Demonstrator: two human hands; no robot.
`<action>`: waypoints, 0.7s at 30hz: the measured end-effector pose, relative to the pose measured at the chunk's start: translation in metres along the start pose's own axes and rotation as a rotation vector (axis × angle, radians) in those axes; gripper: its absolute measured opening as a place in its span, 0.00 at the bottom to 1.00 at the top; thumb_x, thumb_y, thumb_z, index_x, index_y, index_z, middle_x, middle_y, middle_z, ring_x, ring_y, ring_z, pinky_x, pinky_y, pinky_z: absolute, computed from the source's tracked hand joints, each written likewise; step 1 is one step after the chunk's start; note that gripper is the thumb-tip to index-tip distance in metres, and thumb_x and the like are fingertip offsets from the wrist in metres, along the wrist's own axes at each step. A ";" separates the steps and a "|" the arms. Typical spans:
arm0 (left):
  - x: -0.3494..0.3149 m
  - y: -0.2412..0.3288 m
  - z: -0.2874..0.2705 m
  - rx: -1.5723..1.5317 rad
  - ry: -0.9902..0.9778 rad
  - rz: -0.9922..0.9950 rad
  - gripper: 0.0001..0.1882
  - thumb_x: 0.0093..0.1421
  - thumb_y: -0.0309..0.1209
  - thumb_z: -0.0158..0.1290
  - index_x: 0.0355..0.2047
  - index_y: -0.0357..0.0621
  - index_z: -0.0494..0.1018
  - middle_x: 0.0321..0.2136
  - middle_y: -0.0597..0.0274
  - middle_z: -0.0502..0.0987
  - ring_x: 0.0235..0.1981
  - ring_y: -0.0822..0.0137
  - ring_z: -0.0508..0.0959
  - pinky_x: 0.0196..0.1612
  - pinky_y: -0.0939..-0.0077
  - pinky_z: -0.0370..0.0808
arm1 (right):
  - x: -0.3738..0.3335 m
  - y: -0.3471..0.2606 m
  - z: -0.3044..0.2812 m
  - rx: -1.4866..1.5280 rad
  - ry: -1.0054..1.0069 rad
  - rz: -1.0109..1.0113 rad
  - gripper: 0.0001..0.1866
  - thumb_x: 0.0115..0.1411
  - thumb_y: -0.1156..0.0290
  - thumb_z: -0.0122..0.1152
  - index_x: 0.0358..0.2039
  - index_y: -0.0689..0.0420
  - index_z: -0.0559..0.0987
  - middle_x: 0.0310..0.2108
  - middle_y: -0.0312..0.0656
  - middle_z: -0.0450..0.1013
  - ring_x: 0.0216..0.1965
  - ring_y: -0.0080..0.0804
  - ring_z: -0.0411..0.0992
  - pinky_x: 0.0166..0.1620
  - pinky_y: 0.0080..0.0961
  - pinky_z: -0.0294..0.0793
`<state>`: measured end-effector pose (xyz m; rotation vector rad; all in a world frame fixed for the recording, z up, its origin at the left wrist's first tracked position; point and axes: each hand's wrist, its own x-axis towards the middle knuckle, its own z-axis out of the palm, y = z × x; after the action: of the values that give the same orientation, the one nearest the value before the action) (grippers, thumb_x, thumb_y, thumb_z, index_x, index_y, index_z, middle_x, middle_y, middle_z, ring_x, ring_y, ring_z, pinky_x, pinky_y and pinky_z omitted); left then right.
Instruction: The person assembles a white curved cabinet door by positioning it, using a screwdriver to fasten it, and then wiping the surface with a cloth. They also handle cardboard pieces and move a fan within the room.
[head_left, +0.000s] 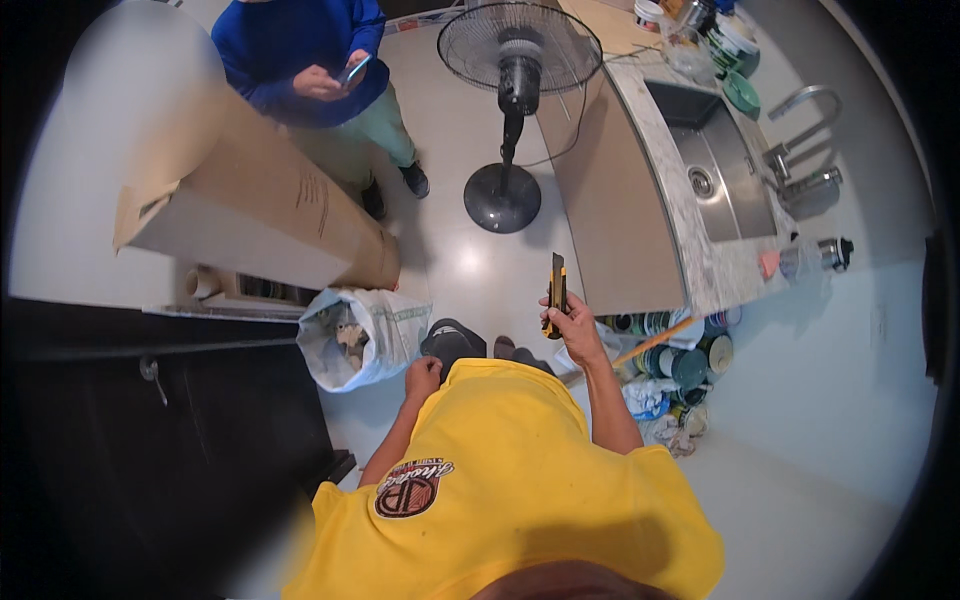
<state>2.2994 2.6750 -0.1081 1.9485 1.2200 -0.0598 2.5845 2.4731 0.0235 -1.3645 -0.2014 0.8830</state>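
Observation:
Out in front of my body, my right hand (572, 325) is closed around a yellow and black utility knife (557, 287), its tip pointing away from me. My left hand (424, 378) hangs low by my left thigh with the fingers curled; whether anything is inside them is hidden. Nearest to that hand is a white woven sack (395, 345) with scraps in its mouth. Past the knife, a black pedestal fan (503, 198) stands on the floor.
A person in a blue top (290, 55) stands at the far left with a phone. Tall cardboard (270, 190) leans on the left, above a dark door (180, 450). To the right are a counter with a sink (725, 200), and stacked paint cans (688, 368) below its near end.

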 end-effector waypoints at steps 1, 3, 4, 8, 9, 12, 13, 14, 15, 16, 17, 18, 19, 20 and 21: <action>0.022 0.030 -0.018 -0.044 -0.027 -0.069 0.09 0.59 0.35 0.58 0.35 0.45 0.83 0.30 0.48 0.83 0.36 0.47 0.83 0.42 0.56 0.78 | 0.020 -0.016 0.001 -0.030 -0.009 -0.009 0.17 0.63 0.74 0.60 0.51 0.64 0.74 0.43 0.40 0.77 0.38 0.22 0.75 0.44 0.24 0.77; 0.073 0.067 -0.037 0.057 -0.088 0.062 0.10 0.59 0.35 0.58 0.35 0.44 0.83 0.31 0.47 0.83 0.37 0.45 0.82 0.43 0.55 0.77 | 0.064 -0.042 0.002 -0.088 -0.023 -0.027 0.17 0.63 0.74 0.60 0.51 0.64 0.74 0.43 0.40 0.77 0.38 0.22 0.75 0.45 0.23 0.76; 0.104 0.086 -0.047 0.109 -0.115 0.136 0.10 0.59 0.35 0.57 0.35 0.43 0.82 0.32 0.46 0.83 0.38 0.45 0.82 0.43 0.55 0.77 | 0.085 -0.054 0.010 -0.030 0.022 -0.069 0.17 0.63 0.74 0.60 0.51 0.64 0.73 0.41 0.39 0.76 0.37 0.22 0.74 0.45 0.23 0.76; 0.249 0.156 -0.075 0.277 -0.219 0.359 0.10 0.60 0.35 0.56 0.36 0.43 0.81 0.34 0.42 0.81 0.40 0.42 0.81 0.44 0.52 0.76 | 0.161 -0.070 0.019 0.115 0.193 -0.161 0.15 0.64 0.77 0.59 0.51 0.62 0.71 0.40 0.39 0.74 0.37 0.24 0.74 0.43 0.26 0.76; 0.293 0.178 -0.082 0.271 -0.236 0.381 0.11 0.59 0.35 0.57 0.37 0.44 0.81 0.35 0.43 0.81 0.40 0.42 0.81 0.44 0.52 0.76 | 0.177 -0.072 0.023 0.164 0.254 -0.175 0.15 0.64 0.77 0.59 0.50 0.61 0.71 0.40 0.40 0.74 0.37 0.25 0.74 0.42 0.27 0.77; 0.394 0.236 -0.102 0.117 -0.201 0.431 0.12 0.59 0.36 0.59 0.39 0.44 0.82 0.35 0.45 0.82 0.40 0.44 0.81 0.45 0.54 0.77 | 0.206 -0.080 0.039 0.367 0.472 -0.158 0.11 0.65 0.76 0.58 0.46 0.59 0.70 0.37 0.40 0.72 0.35 0.28 0.73 0.40 0.32 0.79; 0.429 0.261 -0.113 0.090 -0.186 0.413 0.13 0.58 0.36 0.59 0.39 0.43 0.82 0.36 0.46 0.82 0.41 0.45 0.81 0.46 0.55 0.77 | 0.218 -0.086 0.044 0.378 0.507 -0.165 0.11 0.65 0.77 0.58 0.46 0.59 0.69 0.36 0.40 0.72 0.35 0.28 0.73 0.40 0.31 0.79; 0.458 0.281 -0.122 0.067 -0.180 0.382 0.13 0.58 0.37 0.59 0.40 0.43 0.82 0.37 0.46 0.83 0.42 0.46 0.82 0.48 0.57 0.77 | 0.224 -0.090 0.046 0.389 0.548 -0.156 0.11 0.65 0.77 0.58 0.45 0.58 0.69 0.36 0.40 0.72 0.34 0.28 0.73 0.39 0.31 0.78; 0.488 0.296 -0.131 0.034 -0.111 0.374 0.15 0.58 0.37 0.60 0.42 0.43 0.81 0.37 0.47 0.83 0.42 0.47 0.82 0.48 0.57 0.77 | 0.231 -0.091 0.050 0.410 0.587 -0.143 0.11 0.65 0.77 0.58 0.45 0.58 0.68 0.35 0.40 0.72 0.34 0.29 0.73 0.39 0.31 0.78; 0.516 0.306 -0.139 0.007 -0.039 0.369 0.17 0.57 0.38 0.60 0.44 0.43 0.81 0.36 0.47 0.83 0.42 0.49 0.83 0.48 0.58 0.77 | 0.240 -0.096 0.053 0.386 0.645 -0.132 0.10 0.65 0.77 0.57 0.45 0.58 0.68 0.34 0.40 0.72 0.34 0.29 0.73 0.38 0.32 0.78; 0.544 0.313 -0.145 0.035 -0.003 0.336 0.18 0.57 0.38 0.61 0.46 0.43 0.81 0.40 0.48 0.83 0.44 0.50 0.82 0.50 0.59 0.77 | 0.251 -0.100 0.050 0.422 0.653 -0.156 0.10 0.65 0.77 0.57 0.45 0.58 0.68 0.34 0.40 0.72 0.34 0.29 0.73 0.38 0.32 0.78; 0.571 0.316 -0.153 0.062 0.035 0.303 0.20 0.57 0.38 0.62 0.47 0.44 0.80 0.43 0.48 0.82 0.47 0.51 0.81 0.52 0.60 0.76 | 0.259 -0.102 0.049 0.456 0.660 -0.179 0.10 0.65 0.77 0.57 0.45 0.58 0.68 0.34 0.40 0.72 0.34 0.29 0.73 0.38 0.32 0.78; 0.597 0.323 -0.156 0.077 0.067 0.274 0.21 0.56 0.39 0.63 0.49 0.44 0.80 0.47 0.49 0.82 0.49 0.53 0.81 0.53 0.61 0.75 | 0.270 -0.106 0.045 0.480 0.672 -0.210 0.10 0.65 0.77 0.57 0.45 0.58 0.68 0.34 0.40 0.72 0.34 0.29 0.73 0.39 0.32 0.78; 0.616 0.331 -0.158 0.084 0.067 0.205 0.23 0.56 0.39 0.63 0.51 0.45 0.79 0.50 0.49 0.80 0.52 0.51 0.79 0.55 0.61 0.74 | 0.277 -0.112 0.043 0.454 0.719 -0.224 0.10 0.66 0.77 0.56 0.45 0.58 0.68 0.34 0.40 0.72 0.34 0.29 0.73 0.38 0.32 0.78; 0.634 0.339 -0.159 0.091 0.066 0.136 0.25 0.55 0.39 0.63 0.54 0.47 0.78 0.53 0.48 0.78 0.54 0.50 0.78 0.58 0.60 0.73 | 0.285 -0.119 0.036 0.430 0.766 -0.234 0.10 0.66 0.76 0.56 0.45 0.58 0.68 0.34 0.40 0.72 0.34 0.29 0.73 0.38 0.32 0.78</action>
<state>2.8390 3.1747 -0.0703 2.1223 1.1416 0.0197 2.8058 2.6914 0.0376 -1.1515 0.3944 0.1499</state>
